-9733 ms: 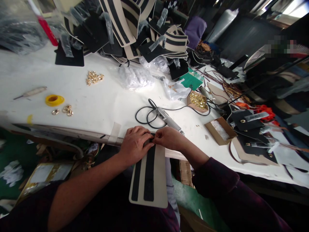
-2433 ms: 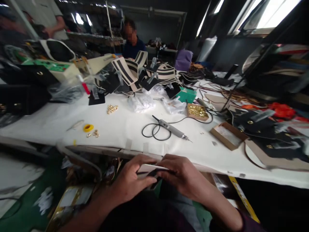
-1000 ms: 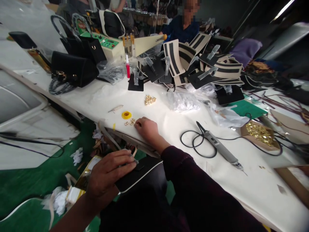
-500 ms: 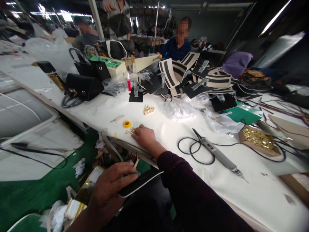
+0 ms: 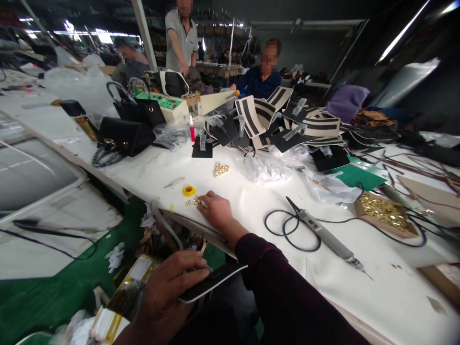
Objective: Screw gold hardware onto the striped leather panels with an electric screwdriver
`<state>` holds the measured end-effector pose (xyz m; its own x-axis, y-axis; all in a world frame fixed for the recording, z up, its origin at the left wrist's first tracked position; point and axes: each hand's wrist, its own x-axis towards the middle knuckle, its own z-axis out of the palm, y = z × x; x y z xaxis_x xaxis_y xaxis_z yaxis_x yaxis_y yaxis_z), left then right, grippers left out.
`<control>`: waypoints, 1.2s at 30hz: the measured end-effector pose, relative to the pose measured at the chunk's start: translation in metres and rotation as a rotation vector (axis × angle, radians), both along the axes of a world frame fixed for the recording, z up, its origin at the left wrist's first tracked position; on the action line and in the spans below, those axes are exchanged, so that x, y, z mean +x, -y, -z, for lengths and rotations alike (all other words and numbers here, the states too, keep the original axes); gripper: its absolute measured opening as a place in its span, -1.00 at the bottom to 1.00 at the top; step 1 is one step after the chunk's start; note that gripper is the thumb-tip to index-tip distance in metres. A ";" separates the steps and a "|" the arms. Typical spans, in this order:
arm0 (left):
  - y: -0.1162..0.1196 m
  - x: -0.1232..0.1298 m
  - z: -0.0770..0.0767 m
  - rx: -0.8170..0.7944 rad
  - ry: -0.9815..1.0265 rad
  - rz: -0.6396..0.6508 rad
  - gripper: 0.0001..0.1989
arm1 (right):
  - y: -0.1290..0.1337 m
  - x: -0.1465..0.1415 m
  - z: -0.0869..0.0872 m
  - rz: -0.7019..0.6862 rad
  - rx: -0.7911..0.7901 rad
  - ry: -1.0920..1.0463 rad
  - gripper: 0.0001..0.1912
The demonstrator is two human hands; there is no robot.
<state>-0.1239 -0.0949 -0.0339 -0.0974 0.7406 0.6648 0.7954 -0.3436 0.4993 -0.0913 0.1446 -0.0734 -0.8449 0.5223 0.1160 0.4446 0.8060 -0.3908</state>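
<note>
- We see a black bag [image 5: 125, 136] on the white table [image 5: 247, 211]
- Our left hand [image 5: 171, 283] grips a black piece [image 5: 222, 278] with a pale edge, fingers bent over its top, in front of the table
- We see a yellow ring [image 5: 189, 191] just beside some little gold loops [image 5: 196, 201]
- Our right hand [image 5: 218, 211] has its fingertips at the loops, but we cannot tell if it pinches one
- We see a grey tool [image 5: 328, 238] lying on the table, well apart from our hands

A dark sleeve [image 5: 287, 282], tinged purplish red toward its broad cuff [image 5: 256, 250], stops short of the ungloved right hand [image 5: 216, 209].
</note>
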 end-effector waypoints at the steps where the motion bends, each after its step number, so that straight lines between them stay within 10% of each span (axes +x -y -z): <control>1: 0.000 0.000 0.002 -0.001 0.000 0.006 -0.75 | -0.001 0.001 -0.001 -0.020 0.003 0.009 -0.66; 21: -0.001 -0.006 0.006 -0.003 0.064 -0.001 -0.74 | -0.014 0.001 -0.011 0.147 -0.381 -0.184 -0.81; 29: -0.009 -0.010 -0.002 -0.060 -0.012 0.130 -0.71 | 0.031 0.115 -0.068 0.152 -1.175 -0.517 -0.64; 36: -0.033 0.010 -0.020 -0.065 -0.202 0.309 -0.73 | 0.066 0.212 -0.105 0.047 -1.352 -0.340 -0.58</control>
<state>-0.1142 -0.0614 -0.0143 0.2655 0.7556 0.5988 0.7439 -0.5557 0.3713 0.1205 0.0783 0.0314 -0.8564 0.4192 -0.3016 0.1877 -0.2914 -0.9380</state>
